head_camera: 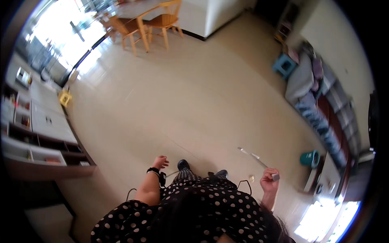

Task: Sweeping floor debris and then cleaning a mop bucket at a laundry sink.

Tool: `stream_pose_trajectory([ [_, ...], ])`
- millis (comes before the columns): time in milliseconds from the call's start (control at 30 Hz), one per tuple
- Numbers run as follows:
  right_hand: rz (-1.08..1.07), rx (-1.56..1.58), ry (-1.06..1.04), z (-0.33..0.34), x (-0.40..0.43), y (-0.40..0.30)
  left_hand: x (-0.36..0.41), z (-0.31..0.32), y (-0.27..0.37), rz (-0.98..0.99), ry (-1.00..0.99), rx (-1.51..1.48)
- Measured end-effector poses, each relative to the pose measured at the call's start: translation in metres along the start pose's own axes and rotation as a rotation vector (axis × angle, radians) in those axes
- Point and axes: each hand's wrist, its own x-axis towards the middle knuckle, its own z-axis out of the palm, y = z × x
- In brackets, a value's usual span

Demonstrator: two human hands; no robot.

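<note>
My right hand (268, 179) is closed around the grip of a long, slim grey implement (259, 161). Its shaft points forward and to the left over the floor and ends in a pale tip; a blocky grey end shows by my fingers. What kind of tool it is, I cannot tell. My left hand (160, 162) hangs beside my body with nothing visible in it, its fingers loosely curled and apart. A black band (153, 170) circles the left wrist. Below, dark shoes (183, 165) stand on the beige tiled floor (182, 100). A small yellowish object (251, 178) lies near the right hand.
A teal bin (309, 158) and a low table (325, 176) stand at the right. Beyond them runs a sofa (331, 118) with cushions, then a blue stool (284, 65). Wooden chairs (164, 20) are far ahead. White cabinets (50, 121) and a yellow stool (65, 97) line the left.
</note>
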Motion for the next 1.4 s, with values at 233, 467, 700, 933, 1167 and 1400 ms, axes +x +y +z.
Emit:
stream_pose_trajectory([
  [233, 0.292, -0.241, 0.204, 0.047, 0.117, 0.147, -0.016, -0.142, -0.058, 0.048, 0.337, -0.433],
  [467, 0.646, -0.436, 0.387, 0.077, 0.229, 0.317, -0.039, -0.18, -0.174, -0.254, 0.424, -0.836],
  [700, 0.917, -0.547, 0.384, 0.072, 0.353, 0.524, -0.051, -0.237, -0.229, -0.396, 0.556, -1.325],
  [933, 1.095, -0.535, 0.323, 0.091, 0.44, 0.716, -0.018, -0.38, -0.167, -0.429, 0.466, -1.436],
  [1167, 1.182, -0.61, 0.455, 0.102, 0.518, 0.878, 0.036, -0.546, -0.017, -0.079, 0.682, -1.075],
  [1400, 1.066, -0.476, 0.401, 0.118, 0.604, 1.017, 0.137, -0.705, -0.051, -0.287, 0.651, -1.69],
])
